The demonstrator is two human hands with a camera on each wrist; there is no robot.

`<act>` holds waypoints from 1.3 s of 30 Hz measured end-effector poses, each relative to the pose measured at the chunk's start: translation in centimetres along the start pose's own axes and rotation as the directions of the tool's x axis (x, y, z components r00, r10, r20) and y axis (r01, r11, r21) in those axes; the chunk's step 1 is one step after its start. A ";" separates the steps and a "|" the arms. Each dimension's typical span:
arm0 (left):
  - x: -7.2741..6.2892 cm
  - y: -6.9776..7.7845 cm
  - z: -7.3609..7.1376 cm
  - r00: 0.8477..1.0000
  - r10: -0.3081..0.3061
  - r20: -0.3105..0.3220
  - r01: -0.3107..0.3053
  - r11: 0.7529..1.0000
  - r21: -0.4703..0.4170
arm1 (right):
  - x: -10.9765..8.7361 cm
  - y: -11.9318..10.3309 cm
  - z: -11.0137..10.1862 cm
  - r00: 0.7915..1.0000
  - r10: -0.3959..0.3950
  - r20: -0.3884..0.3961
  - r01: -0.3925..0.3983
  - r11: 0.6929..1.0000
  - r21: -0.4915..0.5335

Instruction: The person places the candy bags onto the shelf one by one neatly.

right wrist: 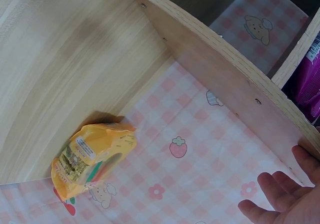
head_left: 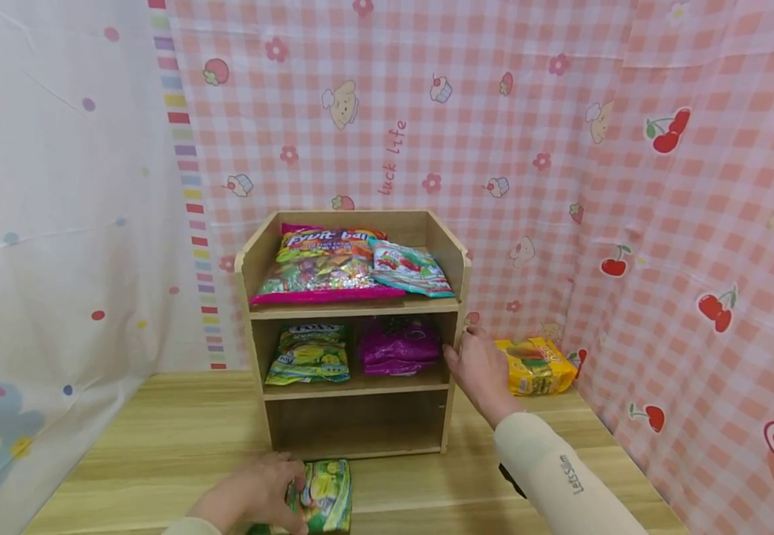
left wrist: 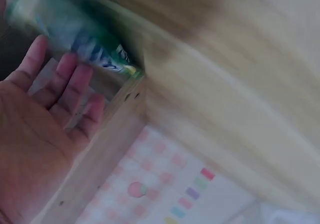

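My left hand (head_left: 253, 490) is over the left part of a green and yellow candy bag (head_left: 329, 490) on the table, in front of a small wooden shelf (head_left: 353, 391). In the left wrist view its fingers (left wrist: 75, 83) are loose and spread beside the blurred bag (left wrist: 95, 46). My right hand (head_left: 483, 371) holds the shelf's right side panel near the middle tier, thumb at the front edge. In the right wrist view the fingers (right wrist: 275, 196) lie along the panel's outer face (right wrist: 240, 93).
A large fruit candy bag (head_left: 327, 267) and a smaller white-teal bag (head_left: 410, 267) lie on top. The middle tier has a green-yellow bag (head_left: 310, 357) and a purple bag (head_left: 400, 348). A yellow packet (head_left: 537, 368) sits right of the shelf, near the patterned cloth wall (head_left: 480, 134).
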State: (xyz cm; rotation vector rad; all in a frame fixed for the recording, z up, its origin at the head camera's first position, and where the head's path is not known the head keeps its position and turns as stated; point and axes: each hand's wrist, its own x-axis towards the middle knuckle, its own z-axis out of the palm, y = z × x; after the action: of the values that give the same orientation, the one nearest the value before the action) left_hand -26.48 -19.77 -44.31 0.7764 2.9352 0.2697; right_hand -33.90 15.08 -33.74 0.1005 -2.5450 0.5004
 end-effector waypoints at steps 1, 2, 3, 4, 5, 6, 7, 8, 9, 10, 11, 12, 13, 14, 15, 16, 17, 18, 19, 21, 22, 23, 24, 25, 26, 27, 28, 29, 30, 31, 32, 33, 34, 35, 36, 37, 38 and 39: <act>-0.1 0.0 0.0 0.999 -0.039 0.023 0.040 0.998 -0.040 | 0.0 0.0 0.0 1.000 0.001 0.001 -0.001 1.000 0.001; -0.1 0.1 0.1 0.998 -0.059 0.021 0.060 0.996 -0.067 | 0.0 0.0 0.0 1.000 0.002 0.000 -0.002 1.000 0.000; 0.0 0.2 0.2 0.998 -0.066 -0.004 0.066 0.996 -0.064 | 0.0 0.0 0.0 1.000 0.003 0.000 -0.003 1.000 -0.001; 0.1 0.3 0.4 0.997 -0.067 -0.038 0.065 0.996 -0.054 | 0.1 0.0 0.0 1.000 0.006 -0.001 -0.006 1.000 0.000; 0.2 0.5 0.5 0.995 -0.057 -0.084 0.054 0.998 -0.030 | 0.1 0.0 0.0 1.000 0.007 -0.001 -0.007 1.000 0.000; 0.3 0.7 0.8 0.991 -0.052 -0.123 0.052 0.999 -0.002 | 0.1 0.0 0.0 1.000 0.008 -0.001 -0.008 1.000 -0.001; 0.5 1.0 0.9 0.988 -0.053 -0.145 0.056 0.998 0.014 | 0.1 0.0 0.0 1.000 0.009 -0.003 -0.009 1.000 -0.001; 0.7 1.3 1.1 0.985 -0.055 -0.165 0.061 0.998 0.034 | 0.1 0.1 0.1 1.000 0.009 -0.004 -0.009 1.000 -0.001; 0.9 1.6 1.4 0.982 -0.064 -0.175 0.073 0.996 0.047 | 0.0 0.1 0.1 1.000 0.009 -0.004 -0.009 1.000 -0.001; 1.1 2.0 1.7 0.981 -0.073 -0.180 0.084 0.995 0.054 | 0.0 0.1 0.1 1.000 0.008 -0.003 -0.008 1.000 -0.001; 1.2 2.4 1.9 0.979 -0.084 -0.184 0.096 0.994 0.056 | 0.0 0.1 0.1 1.000 0.007 -0.002 -0.007 1.000 -0.001; 1.4 2.8 2.2 0.979 -0.094 -0.182 0.107 0.992 0.063 | 0.0 0.1 0.0 1.000 0.006 -0.002 -0.006 1.000 -0.001; 1.6 3.2 2.5 0.979 -0.099 -0.181 0.115 0.990 0.077 | 0.0 0.1 0.0 1.000 0.005 -0.001 -0.005 1.000 -0.001; 1.7 3.6 2.8 0.978 -0.107 -0.178 0.126 0.988 0.095 | 0.0 0.1 0.0 1.000 0.004 -0.001 -0.004 1.000 -0.002; 1.8 3.9 3.1 0.978 -0.108 -0.178 0.130 0.984 0.119 | 0.0 0.0 0.0 1.000 0.003 -0.001 -0.003 1.000 -0.003; 1.9 4.2 3.3 0.979 -0.105 -0.176 0.132 0.981 0.144 | 0.0 0.0 0.0 1.000 0.004 0.000 -0.004 1.000 -0.003; 2.0 4.5 3.6 0.980 -0.100 -0.175 0.131 0.976 0.173 | 0.0 0.0 0.0 1.000 0.004 0.000 -0.004 1.000 -0.003; 2.0 4.7 3.8 0.981 -0.094 -0.171 0.128 0.971 0.203 | 0.0 0.0 0.0 1.000 0.004 0.000 -0.004 1.000 -0.004; 2.1 4.9 4.0 0.982 -0.090 -0.164 0.126 0.967 0.223 | 0.0 -0.1 -0.1 1.000 0.003 0.001 -0.003 1.000 -0.006; 2.1 5.1 4.3 0.986 -0.079 -0.145 0.115 0.961 0.253 | 0.0 -0.1 -0.1 1.000 0.005 0.003 -0.005 1.000 -0.005; 2.1 5.1 4.3 0.988 -0.076 -0.134 0.108 0.960 0.258 | 0.0 -0.1 -0.1 1.000 0.006 0.005 -0.006 1.000 -0.005; 2.0 5.1 4.4 0.990 -0.072 -0.121 0.102 0.960 0.262 | 0.0 -0.2 -0.1 1.000 0.006 0.005 -0.006 1.000 -0.005; 2.0 5.1 4.4 0.992 -0.072 -0.105 0.097 0.961 0.260 | 0.0 -0.2 -0.1 1.000 0.007 0.006 -0.007 1.000 -0.004; 2.0 5.1 4.4 0.994 -0.069 -0.090 0.090 0.962 0.259 | 0.0 -0.2 -0.1 1.000 0.006 0.006 -0.006 1.000 -0.005; 1.9 5.1 4.3 0.995 -0.065 -0.072 0.081 0.964 0.255 | 0.0 -0.1 -0.1 1.000 0.007 0.006 -0.007 1.000 -0.005; 1.8 5.1 4.1 0.997 -0.061 -0.052 0.072 0.966 0.248 | 0.0 -0.1 0.0 1.000 0.007 0.005 -0.007 1.000 -0.007; 1.7 5.0 4.0 0.998 -0.050 -0.036 0.058 0.968 0.245 | 0.0 -0.1 0.0 1.000 0.007 0.004 -0.007 1.000 -0.009; 1.6 5.0 3.9 0.999 -0.039 -0.021 0.043 0.969 0.244 | 0.0 -0.1 0.0 1.000 0.007 0.005 -0.007 1.000 -0.010; 1.5 5.0 3.8 1.000 -0.025 -0.005 0.026 0.971 0.238 | 0.0 0.0 0.0 1.000 0.006 0.005 -0.006 1.000 -0.012; 1.5 4.8 3.8 1.000 -0.011 0.011 0.008 0.973 0.230 | 0.0 0.0 0.1 1.000 0.005 0.003 -0.005 1.000 -0.013; 1.5 4.6 3.8 1.000 0.009 0.023 -0.014 0.976 0.216 | 0.0 0.0 0.1 1.000 0.004 0.001 -0.004 1.000 -0.014; 1.5 4.2 4.1 0.999 0.039 0.026 -0.043 0.977 0.211 | 0.0 0.0 0.1 1.000 0.003 -0.002 -0.003 1.000 -0.014; 1.6 3.9 4.3 0.997 0.063 0.036 -0.069 0.978 0.195 | 0.0 0.1 0.2 1.000 0.001 -0.003 -0.001 1.000 -0.014; 1.6 3.5 4.5 0.995 0.089 0.043 -0.095 0.979 0.183 | -0.1 0.1 0.2 1.000 0.001 -0.004 -0.001 1.000 -0.013; 1.6 3.1 4.8 0.992 0.120 0.050 -0.127 0.976 0.174 | -0.1 0.1 0.2 1.000 0.000 -0.006 0.000 1.000 -0.012; 1.6 2.9 5.0 0.988 0.142 0.058 -0.150 0.975 0.164 | -0.1 0.1 0.2 1.000 -0.001 -0.008 0.001 1.000 -0.012; 1.5 2.8 5.0 0.984 0.167 0.062 -0.175 0.972 0.158 | -0.1 0.1 0.2 1.000 -0.002 -0.008 0.001 1.000 -0.012; 1.4 2.8 4.9 0.981 0.184 0.069 -0.192 0.970 0.151 | -0.1 0.1 0.2 1.000 -0.002 -0.008 0.002 1.000 -0.011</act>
State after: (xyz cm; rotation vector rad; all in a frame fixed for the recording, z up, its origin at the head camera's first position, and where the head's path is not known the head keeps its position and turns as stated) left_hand -25.64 -15.99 -48.65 1.0686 2.8595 0.0288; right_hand -33.90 15.10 -34.01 0.0970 -2.5393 0.4843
